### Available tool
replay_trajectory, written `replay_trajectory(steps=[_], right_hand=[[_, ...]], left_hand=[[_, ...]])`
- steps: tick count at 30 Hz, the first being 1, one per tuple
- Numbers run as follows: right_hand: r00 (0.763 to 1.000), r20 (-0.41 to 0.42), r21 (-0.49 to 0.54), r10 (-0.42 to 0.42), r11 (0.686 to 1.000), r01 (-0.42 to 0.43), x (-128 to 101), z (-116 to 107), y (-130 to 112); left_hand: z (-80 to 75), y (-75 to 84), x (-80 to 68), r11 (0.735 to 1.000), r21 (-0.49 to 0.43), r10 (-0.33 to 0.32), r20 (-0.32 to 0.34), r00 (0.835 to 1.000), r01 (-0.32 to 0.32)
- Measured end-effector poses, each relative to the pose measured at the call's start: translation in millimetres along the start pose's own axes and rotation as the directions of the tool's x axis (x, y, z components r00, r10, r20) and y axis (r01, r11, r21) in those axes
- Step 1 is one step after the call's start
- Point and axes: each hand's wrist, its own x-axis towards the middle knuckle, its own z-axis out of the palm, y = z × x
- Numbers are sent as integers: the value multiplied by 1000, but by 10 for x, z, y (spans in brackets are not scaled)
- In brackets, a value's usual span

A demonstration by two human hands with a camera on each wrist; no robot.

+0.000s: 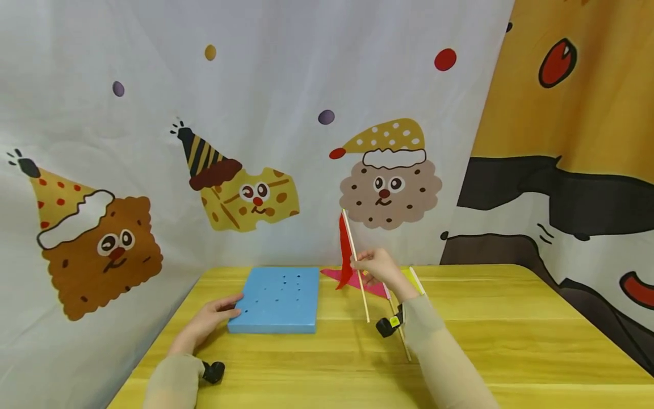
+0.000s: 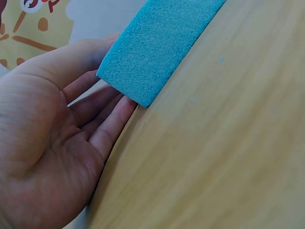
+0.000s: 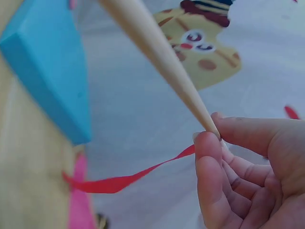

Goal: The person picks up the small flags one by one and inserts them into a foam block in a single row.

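Right hand [image 1: 379, 267] is pinching a red flag [image 1: 346, 257]; left fingers [image 2: 107, 125], straight, are steadying the foam [image 1: 278, 299], its holes all empty.

stick [image 3: 162, 52]: top end cut off by the right wrist view's edge, blurred above the pinch | foam block [image 2: 157, 43]: far end cut off beyond the left hand [image 2: 52, 143] | pink flag [image 1: 375, 284]: partly hidden behind the right hand [image 1: 380, 267]

Yellow wooden table [image 1: 511, 318] with blue foam block [image 1: 278, 300], pink flag [image 1: 357, 281] flat.
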Motion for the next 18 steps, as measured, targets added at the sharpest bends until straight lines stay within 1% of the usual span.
replay_trajectory(steps=[5, 6, 9, 14, 18], right_hand=[[997, 9, -37, -76, 996, 76, 63, -4, -293], [996, 9, -47, -90, 995, 91, 74, 3, -342], [991, 20, -88, -132, 987, 134, 122, 54, -482], [978, 57, -133, -200, 969, 206, 214, 194, -650], [972, 67, -121, -227, 965, 233, 284, 359, -734]], left_hand=[[-1, 4, 11, 1000, -4, -11, -7, 1000, 11], [-2, 6, 12, 1000, 5, -6, -2, 1000, 6], [-7, 5, 8, 1000, -5, -10, -15, 1000, 9], [-17, -4, 5, 1000, -17, -1, -25, 1000, 1], [-5, -15, 7, 1000, -5, 5, -21, 1000, -5]])
